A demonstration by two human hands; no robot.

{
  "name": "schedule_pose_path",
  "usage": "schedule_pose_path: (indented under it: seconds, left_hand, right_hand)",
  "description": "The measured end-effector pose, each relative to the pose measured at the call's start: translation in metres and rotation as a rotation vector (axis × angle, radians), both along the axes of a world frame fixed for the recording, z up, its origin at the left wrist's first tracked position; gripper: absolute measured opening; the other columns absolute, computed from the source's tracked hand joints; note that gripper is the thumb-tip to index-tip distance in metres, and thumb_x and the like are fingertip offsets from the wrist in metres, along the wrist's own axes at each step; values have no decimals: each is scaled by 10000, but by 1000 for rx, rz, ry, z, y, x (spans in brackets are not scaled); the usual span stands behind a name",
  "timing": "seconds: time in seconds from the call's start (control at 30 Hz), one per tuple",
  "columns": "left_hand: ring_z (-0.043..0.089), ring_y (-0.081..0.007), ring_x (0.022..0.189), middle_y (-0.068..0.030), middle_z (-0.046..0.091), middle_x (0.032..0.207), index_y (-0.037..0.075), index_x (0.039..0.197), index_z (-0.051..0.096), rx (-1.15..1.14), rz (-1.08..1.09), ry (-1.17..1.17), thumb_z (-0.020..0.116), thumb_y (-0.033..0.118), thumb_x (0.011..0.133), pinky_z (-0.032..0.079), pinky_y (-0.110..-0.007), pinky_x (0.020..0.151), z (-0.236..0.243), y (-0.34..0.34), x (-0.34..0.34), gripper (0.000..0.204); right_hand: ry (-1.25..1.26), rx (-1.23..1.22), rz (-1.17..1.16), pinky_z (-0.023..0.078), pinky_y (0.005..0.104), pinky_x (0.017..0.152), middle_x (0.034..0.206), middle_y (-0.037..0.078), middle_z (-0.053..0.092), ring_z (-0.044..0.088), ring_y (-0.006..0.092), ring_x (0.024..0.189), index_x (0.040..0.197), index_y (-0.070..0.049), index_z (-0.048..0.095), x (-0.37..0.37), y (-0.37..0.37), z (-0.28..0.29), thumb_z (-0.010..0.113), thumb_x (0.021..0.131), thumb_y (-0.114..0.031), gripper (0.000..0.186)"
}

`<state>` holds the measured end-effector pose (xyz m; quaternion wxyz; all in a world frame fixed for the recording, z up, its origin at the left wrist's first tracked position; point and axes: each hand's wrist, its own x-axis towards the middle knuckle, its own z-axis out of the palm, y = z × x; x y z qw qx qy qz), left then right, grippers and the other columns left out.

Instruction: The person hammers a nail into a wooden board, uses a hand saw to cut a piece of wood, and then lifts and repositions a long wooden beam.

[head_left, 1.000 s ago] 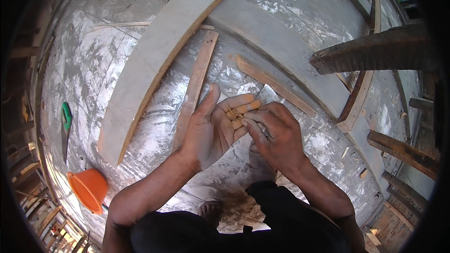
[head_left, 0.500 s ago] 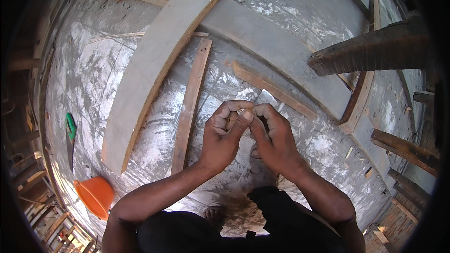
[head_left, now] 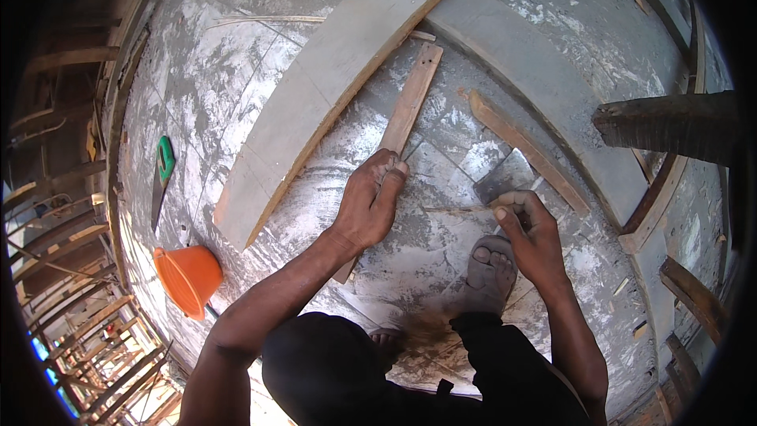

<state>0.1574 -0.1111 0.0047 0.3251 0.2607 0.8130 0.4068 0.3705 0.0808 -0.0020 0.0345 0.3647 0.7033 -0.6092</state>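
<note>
My left hand (head_left: 371, 201) is closed in a loose fist above a narrow wooden batten (head_left: 414, 91); what its fingers hold is hidden. My right hand (head_left: 528, 237) is apart from it, further right, with thumb and forefinger pinched beside a thin tan line (head_left: 457, 207), perhaps a strand or stick; I cannot tell whether it is gripped. A square grey metal piece (head_left: 501, 177) lies just beyond my right hand. My dusty right foot (head_left: 489, 276) shows below that hand.
A long curved grey board (head_left: 315, 87) crosses another (head_left: 536, 63). A short plank (head_left: 524, 154) lies right of centre. A green-handled saw (head_left: 164, 162) and orange bucket (head_left: 187, 276) are at left. Dark timbers (head_left: 662, 118) jut in from the right; wooden framework (head_left: 87, 363) fills the lower left.
My hands were together with thin tan pieces in the left palm; they are now apart, the left closed, the right moved rightward. The view has shifted, and more of my right foot shows.
</note>
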Motion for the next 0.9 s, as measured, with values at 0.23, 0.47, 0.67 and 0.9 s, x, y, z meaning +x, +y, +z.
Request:
schedule_pose_path:
  seconds: [0.23, 0.47, 0.67, 0.9]
  left_hand:
    - [475, -316, 625, -183, 472, 675, 3, 766, 468, -28, 235, 514, 360, 454, 1122, 403, -465, 638, 20, -18, -80, 585]
    - [659, -270, 1057, -188, 717, 1094, 24, 1165, 690, -149, 348, 360, 422, 382, 1094, 478, -365, 972, 4, -34, -178, 452]
    - [708, -284, 1078, -213, 724, 1169, 147, 1396, 599, -395, 188, 646, 470, 516, 1065, 542, -419, 932, 14, -4, -161, 512]
    - [668, -371, 1125, -234, 652, 1237, 16, 1457, 499, -810, -120, 853, 830, 846, 519, 587, -506, 905, 33, 26, -155, 1295]
  right_hand:
    - [-64, 577, 247, 468, 482, 968, 1202, 197, 583, 560, 398, 1130, 1269, -40, 559, 32, 1, -26, 831, 817, -151, 539]
    - [-298, 643, 296, 430, 520, 1032, 1307, 198, 525, 496, 404, 1244, 1320, -50, 530, 60, 1, -41, 856, 781, -197, 647]
    - [-383, 633, 309, 451, 517, 1024, 1304, 164, 552, 526, 390, 1242, 1279, -57, 575, 82, -4, -53, 870, 772, -288, 630]
    - [-324, 575, 296, 452, 508, 1027, 1265, 175, 574, 535, 398, 1235, 1241, -70, 586, 84, 8, -58, 869, 768, -321, 606]
